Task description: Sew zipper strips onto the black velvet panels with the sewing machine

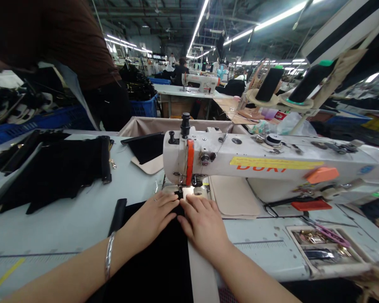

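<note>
A black cloth (164,256) is lying on the table (66,227), running from the near edge up to the foot of the sewing machine (271,162), where a small lamp is lighting the needle spot. Both hands are lying flat on the far end of this cloth, just before the needle. The left hand (151,216) is pressing down with its fingers (169,202) stretched and close together, gripping nothing. The right hand (204,225) is doing the same just beside it, fingertips nearly touching the left ones. A silver bangle (109,254) is sitting on the left wrist. A beige pad (233,195) is lying under the machine arm, right of the hands. A tray (331,263) of small metal parts is sitting near the right near corner. Black cut pieces (57,168) are spreading towards the left far corner. Two thread cones (270,84) are standing behind the machine. A person in a brown top (82,46) is standing beyond the far left edge.
</note>
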{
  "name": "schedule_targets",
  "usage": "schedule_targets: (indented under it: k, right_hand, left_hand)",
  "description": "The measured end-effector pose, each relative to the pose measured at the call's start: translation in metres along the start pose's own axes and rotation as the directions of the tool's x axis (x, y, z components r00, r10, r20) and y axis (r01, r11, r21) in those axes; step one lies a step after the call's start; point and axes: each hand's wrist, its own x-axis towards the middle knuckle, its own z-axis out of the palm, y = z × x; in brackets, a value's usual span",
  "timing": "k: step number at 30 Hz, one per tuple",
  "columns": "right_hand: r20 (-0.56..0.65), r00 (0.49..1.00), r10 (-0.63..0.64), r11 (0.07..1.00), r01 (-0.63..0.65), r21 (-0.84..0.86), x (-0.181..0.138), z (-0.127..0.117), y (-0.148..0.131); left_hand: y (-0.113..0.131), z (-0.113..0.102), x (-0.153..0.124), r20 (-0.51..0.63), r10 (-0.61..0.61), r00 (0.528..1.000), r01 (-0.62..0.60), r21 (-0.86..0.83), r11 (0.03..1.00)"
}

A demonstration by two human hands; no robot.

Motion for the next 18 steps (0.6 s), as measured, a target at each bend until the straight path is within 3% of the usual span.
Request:
schedule_targets:
  k: [14, 18]
  right_hand:
    - [-0.019, 1.0, 0.021, 1.0, -0.021, -0.005, 0.002, 0.002, 0.001]
    - [0.001, 1.0, 0.013, 1.0, -0.013, 0.022, -0.009, -0.003, -0.003]
  left_hand:
    - [-0.016, 0.007, 0.006, 0.014, -0.001, 1.0, 0.001, 0.003, 1.0]
    - [-0.009, -0.003, 0.001, 0.044, -0.006, 0.999, 0.005, 0.02, 1.0]
